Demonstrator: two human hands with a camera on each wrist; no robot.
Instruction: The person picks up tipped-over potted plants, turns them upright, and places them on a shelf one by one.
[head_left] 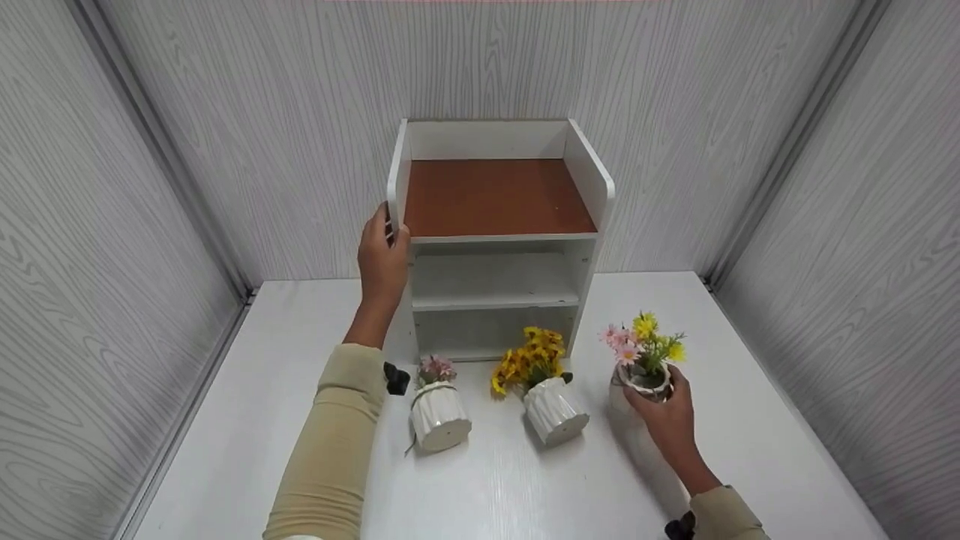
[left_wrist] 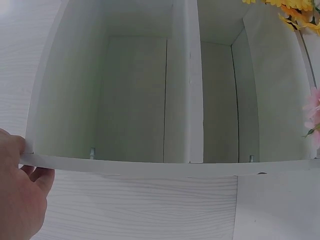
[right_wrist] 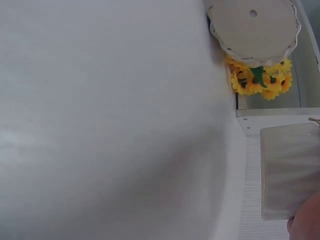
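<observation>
A small white shelf unit (head_left: 504, 303) with a brown top board (head_left: 499, 196) stands against the back wall. My left hand (head_left: 384, 259) grips the front edge of its left side panel, fingers outside and thumb at the front; the left wrist view shows that hand (left_wrist: 22, 195) at the panel's edge. In my right hand (head_left: 673, 421) is a whitish flower pot (right_wrist: 287, 172) with pink and yellow flowers (head_left: 637, 343), held upright by the rim and side. It appears slightly raised off the table, right of the shelf.
Two white pots lie tipped before the shelf, bases toward me: one with pink flowers (head_left: 441, 417), one with yellow-orange flowers (head_left: 555, 411). The white table (head_left: 300, 360) is enclosed by grey wood-grain walls (head_left: 285, 135) at the back and both sides.
</observation>
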